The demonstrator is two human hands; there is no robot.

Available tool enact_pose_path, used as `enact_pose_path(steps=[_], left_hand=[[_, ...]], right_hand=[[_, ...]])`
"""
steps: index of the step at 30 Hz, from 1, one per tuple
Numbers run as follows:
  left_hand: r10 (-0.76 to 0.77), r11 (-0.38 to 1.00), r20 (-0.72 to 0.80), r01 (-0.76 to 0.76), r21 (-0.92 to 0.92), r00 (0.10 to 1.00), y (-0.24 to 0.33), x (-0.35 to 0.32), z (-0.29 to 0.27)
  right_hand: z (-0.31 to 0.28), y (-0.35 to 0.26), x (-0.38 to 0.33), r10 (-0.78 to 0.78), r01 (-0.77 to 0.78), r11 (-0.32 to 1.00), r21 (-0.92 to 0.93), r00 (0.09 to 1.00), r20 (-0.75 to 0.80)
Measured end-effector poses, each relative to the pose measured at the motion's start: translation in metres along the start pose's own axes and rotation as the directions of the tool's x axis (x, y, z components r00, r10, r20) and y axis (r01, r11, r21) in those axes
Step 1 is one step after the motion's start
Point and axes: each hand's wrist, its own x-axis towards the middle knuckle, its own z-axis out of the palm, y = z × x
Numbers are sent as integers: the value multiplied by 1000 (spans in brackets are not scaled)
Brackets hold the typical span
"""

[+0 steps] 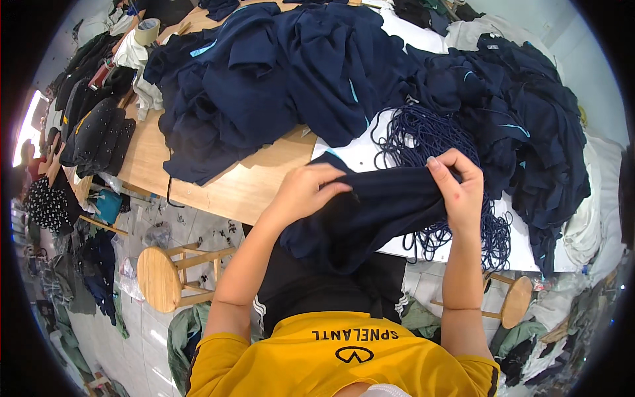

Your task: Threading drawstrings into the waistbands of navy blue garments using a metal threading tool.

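Your right hand [463,190] pinches limp, matte navy cloth [390,206] before tangled, ropelike cords [430,135]; your left hand [305,192] curls over it, too blurred to tell its grip.

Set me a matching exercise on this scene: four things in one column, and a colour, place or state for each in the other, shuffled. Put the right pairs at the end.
Things
1. Cloth nearest the person
2. Cord
3. Tape roll
4. Shirt

Descriptions
A. Yellow, worn by the person
B. Pinched at one edge by the right hand
C. Beige, near the upper left of the picture
D. Lying in a loose tangle on the white tabletop

Right pairs
1-B, 2-D, 3-C, 4-A
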Motion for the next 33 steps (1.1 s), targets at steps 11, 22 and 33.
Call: enact_pose_path(steps=[11,22,33], left_hand=[[-263,616,537,568,-546,801,25,-14,-24],[-145,973,-21,138,-185,989,31,-33,31],[88,995,-942,15,99,325,54,-89,-220]], right_hand=[[-9,-11,13,-37,65,989,-132,978,207],[42,-1,-17,-25,83,992,-92,861,508],[-74,217,-85,-76,-76,529,-845,988,-136]])
